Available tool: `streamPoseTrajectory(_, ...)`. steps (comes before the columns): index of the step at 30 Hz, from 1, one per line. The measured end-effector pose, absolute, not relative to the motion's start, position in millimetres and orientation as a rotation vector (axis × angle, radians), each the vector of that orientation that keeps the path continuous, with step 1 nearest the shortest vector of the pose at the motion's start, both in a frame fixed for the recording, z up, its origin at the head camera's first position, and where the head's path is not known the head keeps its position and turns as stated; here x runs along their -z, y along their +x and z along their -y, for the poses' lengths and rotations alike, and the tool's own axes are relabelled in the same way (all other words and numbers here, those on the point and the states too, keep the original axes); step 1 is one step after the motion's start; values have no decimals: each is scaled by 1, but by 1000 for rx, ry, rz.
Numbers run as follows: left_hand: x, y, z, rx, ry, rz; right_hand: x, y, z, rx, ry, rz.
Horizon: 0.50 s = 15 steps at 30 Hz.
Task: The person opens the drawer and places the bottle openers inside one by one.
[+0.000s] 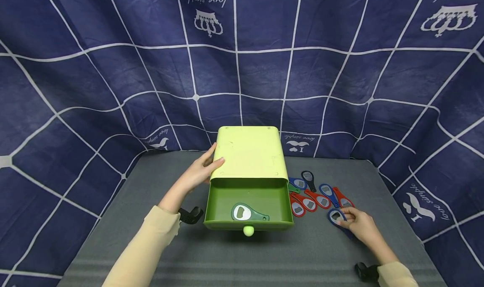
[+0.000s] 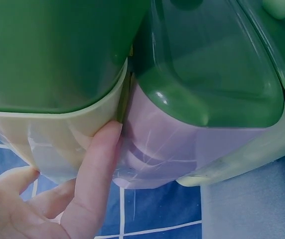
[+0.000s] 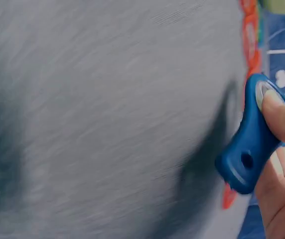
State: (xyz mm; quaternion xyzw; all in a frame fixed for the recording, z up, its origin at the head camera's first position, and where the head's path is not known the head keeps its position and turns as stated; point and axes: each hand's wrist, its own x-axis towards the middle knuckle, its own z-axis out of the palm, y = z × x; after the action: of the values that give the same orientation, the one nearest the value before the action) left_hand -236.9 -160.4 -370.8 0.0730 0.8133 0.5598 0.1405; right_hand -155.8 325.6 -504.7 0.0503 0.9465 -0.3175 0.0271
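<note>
A light-green box (image 1: 249, 152) stands on the grey table with its dark-green drawer (image 1: 272, 201) pulled out toward me. In the drawer lies a green bottle opener (image 1: 247, 212). My left hand (image 1: 196, 171) rests on the box's left side with extended fingers, its thumb at the top edge; the left wrist view shows the fingertips (image 2: 113, 130) touching the pale wall. To the right, my right hand (image 1: 357, 224) pinches a blue bottle opener (image 3: 254, 134) between thumb and fingers, apart from the table in the right wrist view.
Several bottle openers lie to the right of the box: red ones (image 1: 322, 200), a black one (image 1: 308, 178) and blue ones (image 1: 328, 193). A round knob (image 1: 248, 230) sticks out from the drawer front. A blue checked curtain (image 1: 261, 72) hangs behind the table.
</note>
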Motion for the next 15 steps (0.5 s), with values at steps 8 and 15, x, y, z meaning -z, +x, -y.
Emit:
streamPoseTrajectory(8,368,-235,161,-1629,208,-2329,461,-158,-294,1270,49,-2832)
streamPoseTrajectory(15,369,-235,162,-1640,208,-2317,409,-160,-256,1397,-51,-2772)
